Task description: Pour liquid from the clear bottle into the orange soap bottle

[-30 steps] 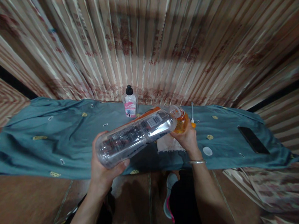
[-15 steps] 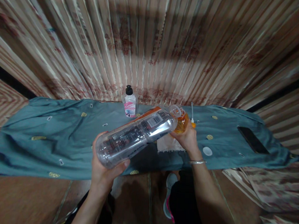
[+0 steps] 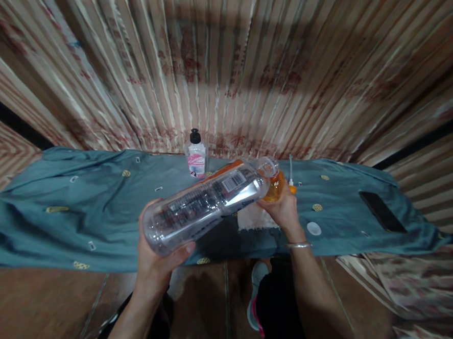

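Observation:
A large clear plastic bottle (image 3: 197, 206) with a printed label and barcode lies tilted in the air, its base lower left and its neck upper right. My left hand (image 3: 159, 257) is wrapped round its base end. Around a smaller bottle with orange liquid (image 3: 274, 187) my right hand (image 3: 283, 206) is closed. The large bottle's mouth overlaps the top of the orange one; whether they touch I cannot tell. Just beyond my right hand is an orange pump top (image 3: 292, 189) with a pale tube (image 3: 290, 168). Beneath the bottles lies a whitish cloth (image 3: 256, 220).
A small bottle with a black cap and pink label (image 3: 196, 160) stands at the back. On the right are a white round cap (image 3: 314, 228) and a black phone (image 3: 382, 212). A green patterned cloth (image 3: 105, 208) covers the table, with a striped curtain (image 3: 217, 61) behind.
The large bottle and my left hand have shifted very slightly left. My right hand stays nearly in place, both hands keeping their hold.

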Tool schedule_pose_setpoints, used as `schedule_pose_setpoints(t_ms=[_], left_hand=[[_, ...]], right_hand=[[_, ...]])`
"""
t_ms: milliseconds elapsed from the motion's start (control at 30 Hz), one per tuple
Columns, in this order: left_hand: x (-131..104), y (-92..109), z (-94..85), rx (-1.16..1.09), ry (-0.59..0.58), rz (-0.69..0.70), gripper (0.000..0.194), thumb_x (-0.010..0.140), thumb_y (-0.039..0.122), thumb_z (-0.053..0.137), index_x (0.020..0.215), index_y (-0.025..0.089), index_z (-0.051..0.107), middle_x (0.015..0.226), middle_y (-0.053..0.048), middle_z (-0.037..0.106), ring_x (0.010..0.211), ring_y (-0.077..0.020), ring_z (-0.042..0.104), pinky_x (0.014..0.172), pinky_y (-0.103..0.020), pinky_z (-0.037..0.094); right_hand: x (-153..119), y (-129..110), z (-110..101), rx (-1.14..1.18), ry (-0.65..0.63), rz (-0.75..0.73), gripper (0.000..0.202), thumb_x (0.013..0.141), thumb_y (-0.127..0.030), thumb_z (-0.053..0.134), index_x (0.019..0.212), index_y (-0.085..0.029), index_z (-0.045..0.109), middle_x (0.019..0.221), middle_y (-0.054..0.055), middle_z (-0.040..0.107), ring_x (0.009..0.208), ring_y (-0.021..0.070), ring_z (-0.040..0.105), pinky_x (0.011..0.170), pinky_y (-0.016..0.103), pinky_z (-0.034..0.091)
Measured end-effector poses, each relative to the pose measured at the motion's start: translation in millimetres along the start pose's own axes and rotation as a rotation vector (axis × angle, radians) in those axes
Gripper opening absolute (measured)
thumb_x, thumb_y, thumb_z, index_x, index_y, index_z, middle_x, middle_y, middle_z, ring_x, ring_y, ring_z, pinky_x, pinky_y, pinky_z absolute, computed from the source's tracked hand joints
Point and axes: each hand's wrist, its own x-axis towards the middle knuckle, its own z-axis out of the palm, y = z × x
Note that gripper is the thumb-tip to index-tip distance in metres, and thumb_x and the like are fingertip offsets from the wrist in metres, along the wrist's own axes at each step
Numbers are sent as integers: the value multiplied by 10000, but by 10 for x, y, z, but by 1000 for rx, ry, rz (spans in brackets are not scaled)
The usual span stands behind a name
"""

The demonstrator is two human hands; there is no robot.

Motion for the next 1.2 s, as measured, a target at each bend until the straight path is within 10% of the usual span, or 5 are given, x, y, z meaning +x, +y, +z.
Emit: schedule_pose_setpoints(t_ms=[1200], left_hand=[[-47,99,55,91,63,23,1012,442,355,1049,1338,272,586,1278,-80,719,1084,-315,749,895,-421,651]], right_hand=[[26,25,-20,7,-26,4,939,691,-511,901,1494,-148,576,1386,186,761,1254,377,759,1102,529,628]])
